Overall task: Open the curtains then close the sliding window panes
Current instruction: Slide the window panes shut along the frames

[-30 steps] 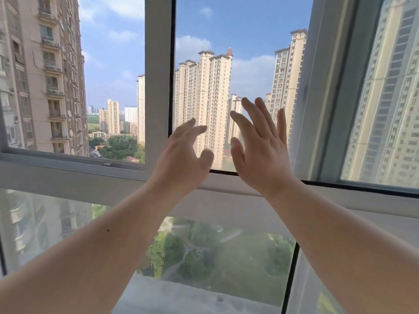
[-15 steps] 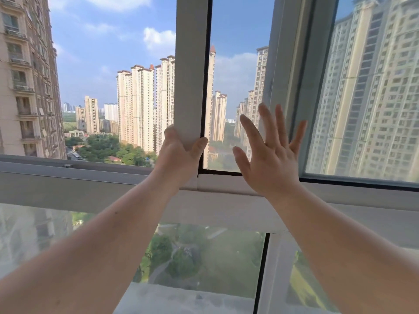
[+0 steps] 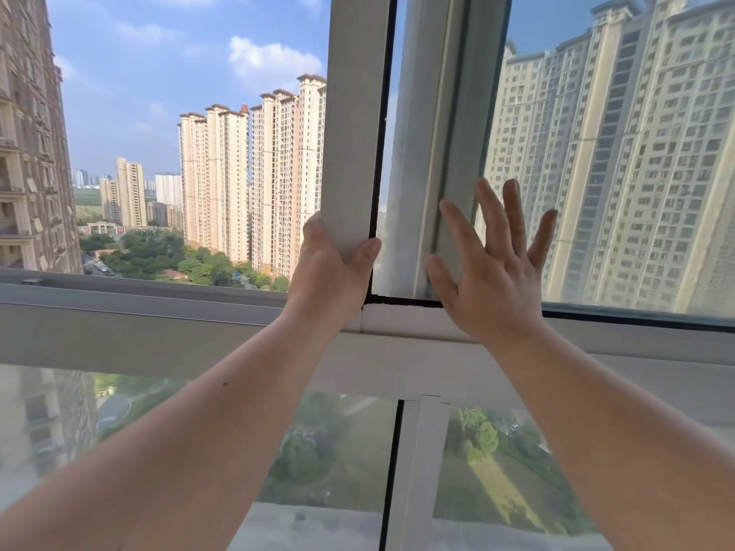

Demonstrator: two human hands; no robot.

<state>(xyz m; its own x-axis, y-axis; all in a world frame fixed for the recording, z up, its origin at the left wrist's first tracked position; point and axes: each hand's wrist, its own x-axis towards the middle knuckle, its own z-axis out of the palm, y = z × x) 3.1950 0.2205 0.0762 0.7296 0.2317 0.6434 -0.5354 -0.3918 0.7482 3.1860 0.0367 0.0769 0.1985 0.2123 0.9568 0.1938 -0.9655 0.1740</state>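
A sliding window pane has a white upright frame [image 3: 354, 113] near the middle of the view. My left hand [image 3: 332, 272] grips the lower end of that upright, fingers behind it and thumb in front. Just to its right stands the grey-white frame of the right pane [image 3: 433, 153], with only a thin gap of glass left between the two uprights. My right hand [image 3: 491, 272] is spread flat, fingers apart, against the right pane's frame and glass [image 3: 616, 173]. No curtain shows in the view.
The white sill and bottom track [image 3: 159, 312] run across the view at wrist height. Below it are fixed lower panes [image 3: 338, 451] split by a white mullion [image 3: 413, 471]. Tall apartment blocks and trees lie outside.
My left hand closed on the pane's upright and slid it rightward, narrowing the gap to the right frame. My right hand stayed spread and moved onto the right pane.
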